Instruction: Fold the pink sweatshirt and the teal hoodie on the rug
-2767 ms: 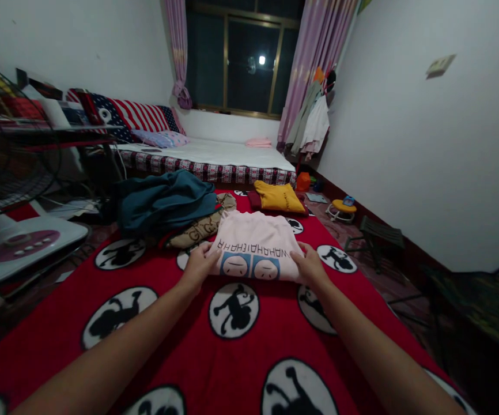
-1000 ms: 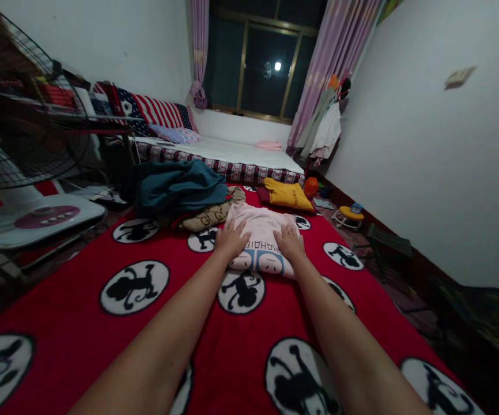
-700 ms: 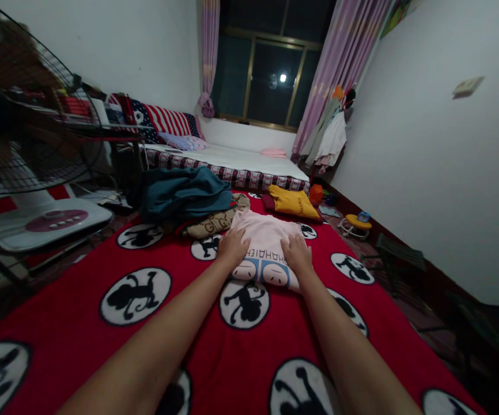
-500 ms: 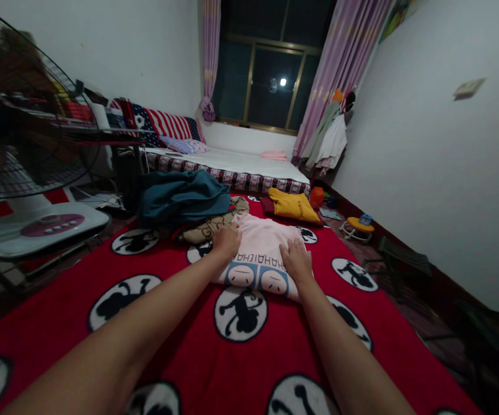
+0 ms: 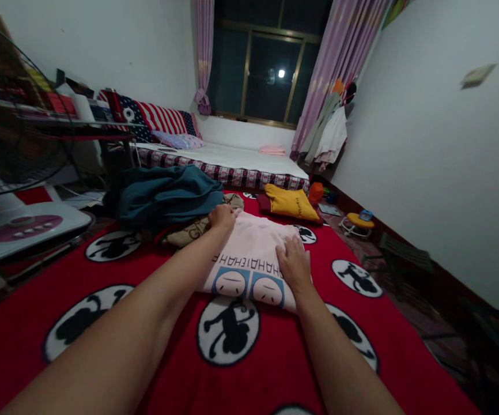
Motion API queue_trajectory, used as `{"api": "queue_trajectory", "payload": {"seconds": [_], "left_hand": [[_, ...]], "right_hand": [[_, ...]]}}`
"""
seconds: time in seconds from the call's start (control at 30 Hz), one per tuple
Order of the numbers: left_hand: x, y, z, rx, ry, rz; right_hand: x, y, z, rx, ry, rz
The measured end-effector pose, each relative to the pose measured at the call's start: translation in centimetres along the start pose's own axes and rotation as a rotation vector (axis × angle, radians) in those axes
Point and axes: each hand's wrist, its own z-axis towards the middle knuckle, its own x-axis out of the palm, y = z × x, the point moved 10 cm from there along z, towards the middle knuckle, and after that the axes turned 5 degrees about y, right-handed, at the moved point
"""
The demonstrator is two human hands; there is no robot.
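Roughly at the centre of the red blanket point(image 5: 275, 357), taking twelve o'clock as straight away from the wearer, lies a pale pink garment point(image 5: 258, 239), spread in a flat, folded rectangle. Dark lettering point(image 5: 249, 263) crosses it, upside down to the wearer, and two blue panels point(image 5: 232, 282) with white faces sit along its six o'clock edge. At the garment's eleven o'clock corner the left hand point(image 5: 222, 217) is closed narrow, pinching the fabric between thumb and fingers. Towards two o'clock the right hand point(image 5: 295, 262) rests palm down on the cloth, fingers extended and a little apart, gripping nothing.

Measured from the garment, a rumpled teal garment point(image 5: 169, 196) lies between ten and eleven o'clock, with a tan patterned cloth point(image 5: 189, 231) just beside it, partly hidden by the left hand and arm. At one o'clock a folded yellow garment point(image 5: 293, 203) lies over a dark red cloth point(image 5: 263, 203). Further off at twelve are a bed point(image 5: 227, 155) and, above it, a dark window point(image 5: 271, 92). A fan point(image 5: 29, 227) stands at nine, and a small yellow stool point(image 5: 357, 220) between two and three, on the floor beyond the blanket
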Motion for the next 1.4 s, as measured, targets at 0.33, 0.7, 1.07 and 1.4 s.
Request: {"api": "queue_trajectory", "payload": {"seconds": [0.33,0.7,1.07,1.4], "left_hand": [[0.0,-2.2,-0.8,0.132,-0.010,0.187],[5.0,-9.8,-10.1,0.579,0.165,0.075],[5.6,-8.9,-9.8,0.522,0.147,0.046],[6.1,-8.0,-9.6,0.539,0.286,0.054]], "right_hand": [[1.5,-0.1,0.5,0.020,0.130,-0.031],[1.4,-0.5,0.6,0.021,0.074,0.009],[1.9,1.8,4.0,-0.133,0.151,-0.060],[3.5,-2.3,4.6,0.055,0.304,-0.087]]}}
